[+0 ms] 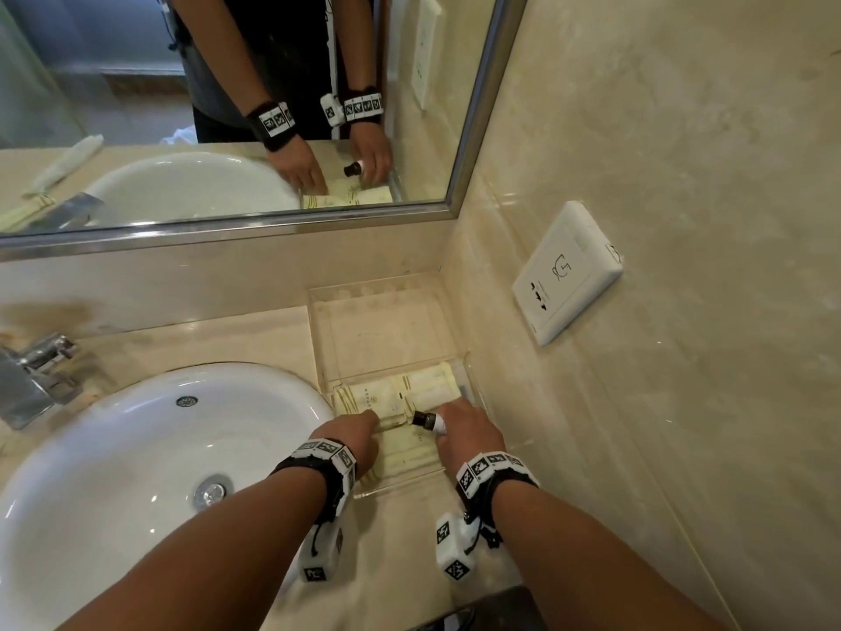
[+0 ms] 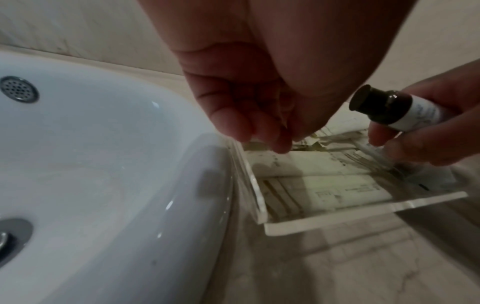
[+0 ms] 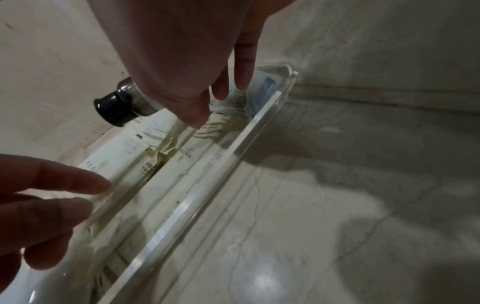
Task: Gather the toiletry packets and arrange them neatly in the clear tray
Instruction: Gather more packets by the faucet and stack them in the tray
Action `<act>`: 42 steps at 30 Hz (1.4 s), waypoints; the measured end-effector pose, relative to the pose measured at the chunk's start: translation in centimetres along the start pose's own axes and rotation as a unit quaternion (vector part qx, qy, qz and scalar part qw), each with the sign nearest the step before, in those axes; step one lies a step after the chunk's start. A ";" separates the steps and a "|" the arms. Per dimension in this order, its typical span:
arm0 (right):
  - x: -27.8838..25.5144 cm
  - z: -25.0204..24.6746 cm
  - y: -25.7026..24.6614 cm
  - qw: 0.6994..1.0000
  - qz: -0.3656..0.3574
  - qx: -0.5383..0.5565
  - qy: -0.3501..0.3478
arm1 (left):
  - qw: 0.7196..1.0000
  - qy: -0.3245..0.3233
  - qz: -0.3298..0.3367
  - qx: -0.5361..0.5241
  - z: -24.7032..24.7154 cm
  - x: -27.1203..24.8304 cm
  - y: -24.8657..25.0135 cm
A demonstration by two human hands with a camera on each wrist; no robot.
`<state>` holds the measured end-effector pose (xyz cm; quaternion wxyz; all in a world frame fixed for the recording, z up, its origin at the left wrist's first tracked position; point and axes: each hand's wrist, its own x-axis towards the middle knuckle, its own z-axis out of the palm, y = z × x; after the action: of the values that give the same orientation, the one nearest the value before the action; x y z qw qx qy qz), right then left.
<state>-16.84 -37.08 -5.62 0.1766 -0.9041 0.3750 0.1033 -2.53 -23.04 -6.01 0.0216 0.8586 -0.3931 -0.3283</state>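
The clear tray point(image 1: 318, 339) stands on the counter between the basin and the right wall. Several cream toiletry packets point(image 1: 387, 396) lie side by side in its near half; the far half is bare. My left hand point(image 1: 366, 419) reaches in from the basin side, and its fingertips point(image 2: 270, 142) touch the packets' point(image 2: 324, 164) left ends beside the tray wall point(image 2: 363, 214). My right hand point(image 1: 455, 414) grips a small white bottle with a dark cap point(image 1: 428, 420) over the packets. Its free fingers point(image 3: 244, 78) reach down to the packets point(image 3: 124, 156) near the tray's right wall point(image 3: 207, 185).
A white basin point(image 1: 136, 448) sits left of the tray, with a chrome faucet point(image 1: 36, 375) at the far left. A mirror point(image 1: 227, 107) covers the back wall. The right wall is close to the tray and carries a white socket plate point(image 1: 566, 271).
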 end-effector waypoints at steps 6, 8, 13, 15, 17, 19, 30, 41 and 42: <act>-0.1 0.3 0.9 0.993 0.072 0.089 -0.004 | 1.000 0.001 0.023 -0.002 -0.1 0.5 0.5; -0.1 0.3 1.1 0.983 0.127 0.130 -0.005 | 0.999 0.018 0.036 -0.002 -0.3 0.9 1.0; 0.4 0.1 1.4 0.950 0.225 0.212 0.052 | 0.998 0.038 0.058 0.010 -0.8 2.2 2.2; 0.8 0.2 1.4 0.946 0.235 0.218 0.058 | 0.998 0.026 0.049 0.020 -0.8 2.6 2.4; 1.4 0.2 1.3 0.948 0.232 0.213 0.051 | 0.999 0.021 0.040 0.029 -0.6 2.9 2.4; 1.9 0.1 1.0 0.952 0.225 0.203 0.045 | 0.998 0.018 0.040 0.040 -0.4 3.0 2.3; 1.4 1.0 -0.4 0.979 0.156 0.114 0.062 | 0.998 -0.002 0.046 0.046 -0.3 2.9 2.0; 0.8 0.6 0.1 0.992 0.122 0.012 0.010 | 0.997 -0.021 0.053 0.051 -0.3 2.5 2.2; 0.8 0.5 0.1 0.992 0.124 0.013 0.005 | 0.997 -0.021 0.054 0.050 -0.4 2.4 2.2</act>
<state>-16.35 -37.44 -6.38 0.1719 -0.8491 0.4862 0.1146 -2.61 -26.24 -6.38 -0.0120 0.8290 -0.4554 -0.3243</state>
